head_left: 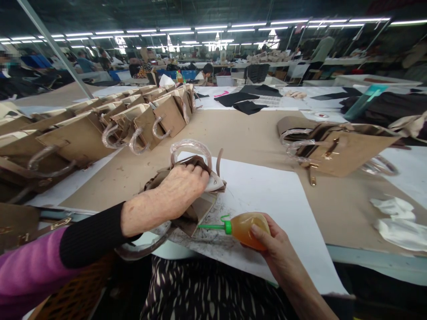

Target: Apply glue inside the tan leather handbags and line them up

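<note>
In front of me a brown handbag [191,213] lies tilted on a sheet of white paper [267,191]. My left hand [187,180] is closed over the bag's upper part, its fingertips curled down out of sight among the folds. Clear film wraps the bag's arched handle [191,146], which rises just beyond my knuckles. My right hand [271,242] grips a squeeze bottle [250,229] of amber liquid, probably glue, with a green cap and a long thin nozzle. The nozzle tip points left and is at the lower edge of the bag; whether it touches I cannot tell.
Rows of similar brown bags [76,138] stand at the left. Another bag [347,149] sits on the right, with crumpled white material [402,224] nearer me. Black pieces [236,98] lie across the far side of the table. People and worktables fill the background.
</note>
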`<state>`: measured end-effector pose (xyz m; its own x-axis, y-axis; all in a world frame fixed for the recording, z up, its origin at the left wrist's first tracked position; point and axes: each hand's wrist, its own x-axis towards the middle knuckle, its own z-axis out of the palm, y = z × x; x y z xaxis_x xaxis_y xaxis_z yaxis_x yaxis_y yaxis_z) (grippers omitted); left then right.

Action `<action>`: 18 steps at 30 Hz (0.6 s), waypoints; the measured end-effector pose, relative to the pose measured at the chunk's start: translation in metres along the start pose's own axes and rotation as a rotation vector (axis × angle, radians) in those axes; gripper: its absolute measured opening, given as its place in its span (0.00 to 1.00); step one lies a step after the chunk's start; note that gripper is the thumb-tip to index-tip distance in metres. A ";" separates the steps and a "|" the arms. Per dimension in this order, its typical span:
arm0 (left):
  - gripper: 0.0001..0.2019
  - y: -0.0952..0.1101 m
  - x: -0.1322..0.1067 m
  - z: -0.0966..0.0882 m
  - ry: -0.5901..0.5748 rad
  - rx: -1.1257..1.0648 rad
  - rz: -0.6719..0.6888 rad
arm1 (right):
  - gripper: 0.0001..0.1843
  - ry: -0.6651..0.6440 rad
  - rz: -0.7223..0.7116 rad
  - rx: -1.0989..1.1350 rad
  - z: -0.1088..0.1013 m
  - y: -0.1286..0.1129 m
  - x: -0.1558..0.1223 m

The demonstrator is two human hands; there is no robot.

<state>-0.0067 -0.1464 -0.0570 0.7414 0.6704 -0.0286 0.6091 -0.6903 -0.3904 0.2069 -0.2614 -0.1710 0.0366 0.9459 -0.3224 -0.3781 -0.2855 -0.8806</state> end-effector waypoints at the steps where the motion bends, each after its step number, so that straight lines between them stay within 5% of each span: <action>1: 0.09 0.000 0.000 0.001 -0.008 0.001 0.000 | 0.21 0.023 0.010 0.023 0.000 -0.001 0.000; 18: 0.13 0.001 0.002 0.003 -0.002 0.025 0.019 | 0.21 0.073 0.028 0.082 0.011 -0.002 -0.005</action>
<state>-0.0053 -0.1446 -0.0599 0.7525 0.6575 -0.0380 0.5874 -0.6960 -0.4130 0.1974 -0.2639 -0.1641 0.0913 0.9231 -0.3734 -0.4545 -0.2950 -0.8405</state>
